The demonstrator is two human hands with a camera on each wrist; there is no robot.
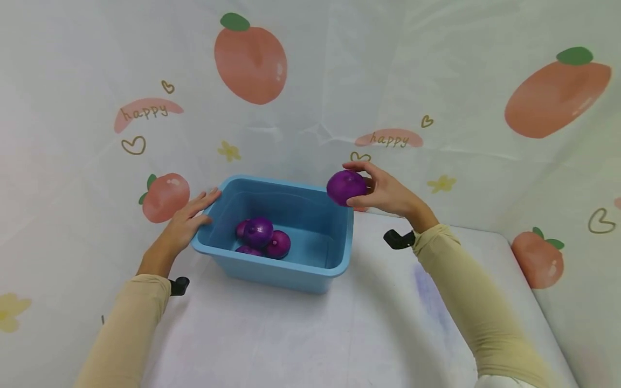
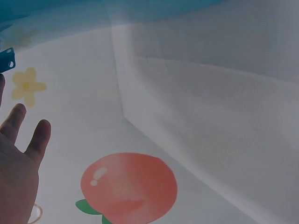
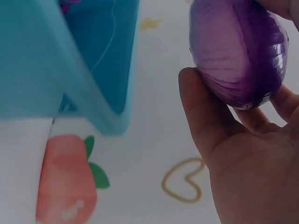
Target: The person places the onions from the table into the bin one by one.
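Observation:
My right hand (image 1: 388,194) grips a shiny purple onion (image 1: 346,187) between thumb and fingers, up above the right rim of a light blue plastic tub (image 1: 286,274). In the right wrist view the onion (image 3: 238,51) shows fine streaks along its skin, with fingers (image 3: 194,95) curved around it. At the tub's left end my left hand (image 1: 184,222) rests on the rim, its fingers extended. Several more purple onions (image 1: 259,233) lie bunched inside the tub toward the left. The left wrist view catches part of the left hand (image 2: 18,172), fingers spread.
The tub stands on a white table (image 1: 271,339) with a faint purple stain (image 1: 432,296) on the right. Behind it hangs a white sheet (image 1: 310,64) printed with fruit, hearts and flowers. Black straps (image 1: 399,239) with mounts sit at both wrists.

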